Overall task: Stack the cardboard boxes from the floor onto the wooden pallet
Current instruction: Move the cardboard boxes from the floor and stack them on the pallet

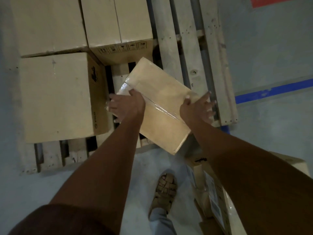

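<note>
Gripping one box over the pallet, my left hand curls round its left edge and my right hand round its right. Its long axis runs from near right to far left. Three boxes sit on the pallet; more lie by my foot.

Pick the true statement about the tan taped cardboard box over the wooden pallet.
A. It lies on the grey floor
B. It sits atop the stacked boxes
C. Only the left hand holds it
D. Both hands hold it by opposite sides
D: the left hand and right hand grip opposite sides of the tan taped cardboard box, tilted above the wooden pallet.
</note>
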A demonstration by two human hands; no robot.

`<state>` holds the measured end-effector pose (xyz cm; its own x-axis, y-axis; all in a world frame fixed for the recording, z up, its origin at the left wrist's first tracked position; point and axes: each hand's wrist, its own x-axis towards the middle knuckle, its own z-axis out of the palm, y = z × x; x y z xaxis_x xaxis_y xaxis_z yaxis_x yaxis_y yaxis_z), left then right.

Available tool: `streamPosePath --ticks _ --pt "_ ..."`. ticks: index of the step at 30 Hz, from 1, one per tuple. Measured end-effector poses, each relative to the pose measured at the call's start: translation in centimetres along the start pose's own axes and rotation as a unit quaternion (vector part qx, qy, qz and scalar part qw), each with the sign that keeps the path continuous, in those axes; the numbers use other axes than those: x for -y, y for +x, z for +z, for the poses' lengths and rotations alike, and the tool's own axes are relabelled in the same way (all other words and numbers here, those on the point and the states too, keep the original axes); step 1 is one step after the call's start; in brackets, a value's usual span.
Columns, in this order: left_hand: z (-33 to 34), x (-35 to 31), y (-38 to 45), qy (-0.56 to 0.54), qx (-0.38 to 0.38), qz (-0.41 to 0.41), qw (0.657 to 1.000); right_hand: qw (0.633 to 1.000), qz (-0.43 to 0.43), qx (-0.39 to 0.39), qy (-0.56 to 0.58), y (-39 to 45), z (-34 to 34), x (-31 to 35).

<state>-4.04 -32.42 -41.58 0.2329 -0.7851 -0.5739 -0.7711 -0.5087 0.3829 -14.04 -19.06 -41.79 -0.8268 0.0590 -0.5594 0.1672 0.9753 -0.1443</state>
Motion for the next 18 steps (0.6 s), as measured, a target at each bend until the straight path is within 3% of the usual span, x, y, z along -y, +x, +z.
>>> streamPosePath --ticks 3,6,8,9,12,14,18 --pt "0.3 2.0 0.5 -0.03 0.018 -0.108 0.994 0.985 -0.146 0.027 -0.09 2.3 -1.0 0.6" --pt "0.0 3.7 1.1 -0.109 0.127 -0.179 0.969 0.978 -0.166 0.075 -0.102 3.5 -1.5 1.1" --pt "-0.4 3.8 0.6 -0.194 0.154 -0.245 0.937 0.979 -0.157 0.081 -0.106 3.3 -1.7 1.1" --pt "-0.6 3.5 0.3 -0.214 0.167 -0.239 0.933 0.981 -0.138 0.078 -0.116 3.1 -1.6 1.0" --pt "-1.3 2.4 -0.1 -0.213 0.218 -0.091 0.948 0.991 -0.021 0.081 -0.106 1.5 -0.8 -0.2" --pt "-1.5 1.4 0.1 -0.184 0.248 0.011 0.951 0.99 0.041 0.125 -0.046 0.5 0.1 -1.1" --pt "-2.3 0.1 -0.5 -0.097 0.252 0.11 0.956 0.981 0.092 0.156 0.074 -0.2 0.8 -1.8"
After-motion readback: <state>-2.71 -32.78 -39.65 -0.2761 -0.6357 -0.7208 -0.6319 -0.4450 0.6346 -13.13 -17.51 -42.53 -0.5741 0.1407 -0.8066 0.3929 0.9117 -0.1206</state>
